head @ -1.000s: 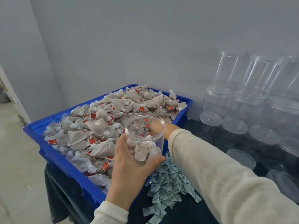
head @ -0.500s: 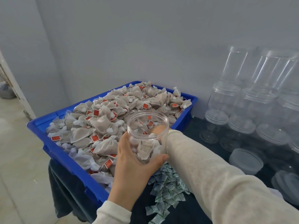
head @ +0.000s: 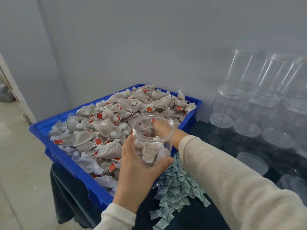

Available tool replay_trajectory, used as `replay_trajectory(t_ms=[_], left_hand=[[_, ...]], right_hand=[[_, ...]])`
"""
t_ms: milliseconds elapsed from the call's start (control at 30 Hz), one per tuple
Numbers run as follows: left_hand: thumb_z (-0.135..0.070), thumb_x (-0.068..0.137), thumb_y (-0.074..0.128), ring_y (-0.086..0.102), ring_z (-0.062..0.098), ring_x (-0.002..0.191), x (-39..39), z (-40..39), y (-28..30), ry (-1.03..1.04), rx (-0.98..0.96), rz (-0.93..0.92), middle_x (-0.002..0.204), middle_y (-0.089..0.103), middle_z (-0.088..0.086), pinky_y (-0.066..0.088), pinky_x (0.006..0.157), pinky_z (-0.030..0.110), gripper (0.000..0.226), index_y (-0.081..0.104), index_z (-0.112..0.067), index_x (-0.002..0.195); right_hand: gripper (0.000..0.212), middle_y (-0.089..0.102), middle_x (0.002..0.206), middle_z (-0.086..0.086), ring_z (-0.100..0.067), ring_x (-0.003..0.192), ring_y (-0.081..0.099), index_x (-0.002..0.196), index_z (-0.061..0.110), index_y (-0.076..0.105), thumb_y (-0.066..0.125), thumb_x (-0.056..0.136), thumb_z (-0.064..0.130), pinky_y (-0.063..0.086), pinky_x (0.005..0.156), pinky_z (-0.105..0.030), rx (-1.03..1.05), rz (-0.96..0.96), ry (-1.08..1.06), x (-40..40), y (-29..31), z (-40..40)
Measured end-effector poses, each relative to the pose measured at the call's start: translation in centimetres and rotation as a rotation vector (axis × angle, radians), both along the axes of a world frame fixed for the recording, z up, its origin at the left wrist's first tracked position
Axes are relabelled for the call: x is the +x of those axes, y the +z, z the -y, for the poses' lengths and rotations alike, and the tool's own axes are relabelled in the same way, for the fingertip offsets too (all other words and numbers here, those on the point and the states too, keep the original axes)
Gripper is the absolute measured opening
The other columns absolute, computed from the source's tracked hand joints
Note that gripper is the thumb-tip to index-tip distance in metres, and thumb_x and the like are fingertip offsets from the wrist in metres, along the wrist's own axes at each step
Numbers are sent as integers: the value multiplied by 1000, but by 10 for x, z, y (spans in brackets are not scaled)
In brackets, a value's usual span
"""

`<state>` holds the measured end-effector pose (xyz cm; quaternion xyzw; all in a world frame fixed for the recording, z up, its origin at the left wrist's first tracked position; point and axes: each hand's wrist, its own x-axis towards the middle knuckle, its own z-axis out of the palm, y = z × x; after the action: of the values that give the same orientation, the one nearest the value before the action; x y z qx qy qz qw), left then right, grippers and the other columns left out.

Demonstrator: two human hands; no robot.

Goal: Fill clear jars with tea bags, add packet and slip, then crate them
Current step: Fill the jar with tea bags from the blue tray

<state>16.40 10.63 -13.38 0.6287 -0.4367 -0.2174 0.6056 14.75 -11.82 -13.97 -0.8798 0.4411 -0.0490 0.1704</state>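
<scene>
My left hand (head: 137,165) grips a clear open jar (head: 153,130), tilted a little, with a few tea bags lying in its lower half. The jar hangs over the near right corner of a blue tray (head: 66,161) heaped with grey-brown tea bags (head: 106,123) that carry red tags. My right hand (head: 169,131) reaches behind the jar into the heap; the jar hides most of its fingers, so what they hold cannot be seen. A pile of small green-and-white packets (head: 177,190) lies on the dark cloth just right of the tray.
Stacks of empty clear jars with lids (head: 259,103) stand against the grey wall on the right. Loose lids (head: 252,163) lie on the dark tabletop in front of them. Bare floor (head: 20,171) lies left of the tray, whose near corner overhangs the table's edge.
My right hand has stayed behind the jar at the tea bag heap. The jar in my left hand has kept its place over the tray's corner.
</scene>
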Motion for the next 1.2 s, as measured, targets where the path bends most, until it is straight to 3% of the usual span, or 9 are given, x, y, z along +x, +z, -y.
replay_trajectory(t_ms=[67, 133, 267, 400, 533, 733, 933, 1100, 1200], left_hand=[[-69, 39, 81, 55, 10, 115, 0, 0, -1, -3, 13, 8, 126, 54, -9, 49, 98, 40, 116, 34, -29, 137], [-72, 38, 79, 53, 11, 118, 0, 1, -1, 1, 24, 12, 129, 53, -8, 47, 100, 41, 118, 33, -30, 138], [-72, 39, 80, 53, 10, 118, 0, 1, 0, 3, 21, 11, 130, 52, -9, 47, 100, 40, 118, 31, -31, 138], [-69, 37, 80, 55, 6, 113, 0, -1, 1, 16, 16, -5, 126, 55, -10, 47, 98, 32, 118, 31, -28, 136], [-72, 34, 78, 55, 9, 114, 1, -2, 2, 25, 18, -28, 124, 54, -10, 47, 100, 36, 120, 31, -28, 135], [-71, 39, 80, 55, 11, 115, 0, -1, 4, 2, 4, -13, 125, 55, -11, 47, 100, 41, 114, 34, -30, 134], [-77, 36, 79, 59, 16, 113, 3, -2, 4, -15, -10, -65, 127, 56, -7, 50, 97, 44, 121, 35, -27, 137], [-61, 47, 85, 66, 17, 105, 4, -4, 7, -107, -75, -215, 123, 61, -7, 58, 82, 37, 107, 36, -31, 138], [-66, 50, 78, 70, 13, 93, 4, -8, 10, -163, -134, -299, 103, 69, -13, 58, 67, 27, 87, 45, -33, 123]], right_hand=[[13, 64, 101, -11, -28, 97, 62, 100, 7, 63, 59, 92, 16, 50, 88, -36, -2, -60, 14, -9, 17, -1], [14, 60, 80, 2, -18, 79, 60, 81, 17, 62, 58, 94, 21, 48, 69, -24, -32, 7, 41, -20, 43, -9], [22, 65, 95, 8, -6, 74, 62, 114, 19, 67, 62, 94, 26, 39, 53, -10, 3, 297, 67, -46, 84, -28], [12, 65, 80, 4, 0, 51, 62, 96, 23, 65, 64, 92, 12, 50, 49, -13, 219, 555, 62, -64, 127, -49], [18, 66, 76, -5, -6, 53, 64, 107, 4, 67, 65, 90, 9, 53, 51, -16, 306, 680, 85, -79, 165, -69], [5, 69, 78, 1, 0, 52, 61, 91, 21, 70, 70, 88, 17, 48, 51, -11, 82, 422, 234, -86, 198, -97], [10, 61, 69, 13, 2, 49, 57, 95, 20, 73, 73, 84, 21, 46, 47, -12, -96, 142, 316, -77, 191, -116], [7, 59, 64, 14, 7, 44, 53, 86, 20, 71, 75, 83, 25, 41, 43, -9, -82, 64, 361, -71, 185, -125], [7, 59, 62, 15, 4, 49, 53, 82, 24, 70, 74, 84, 29, 39, 44, -8, -125, 28, 390, -70, 189, -127]])
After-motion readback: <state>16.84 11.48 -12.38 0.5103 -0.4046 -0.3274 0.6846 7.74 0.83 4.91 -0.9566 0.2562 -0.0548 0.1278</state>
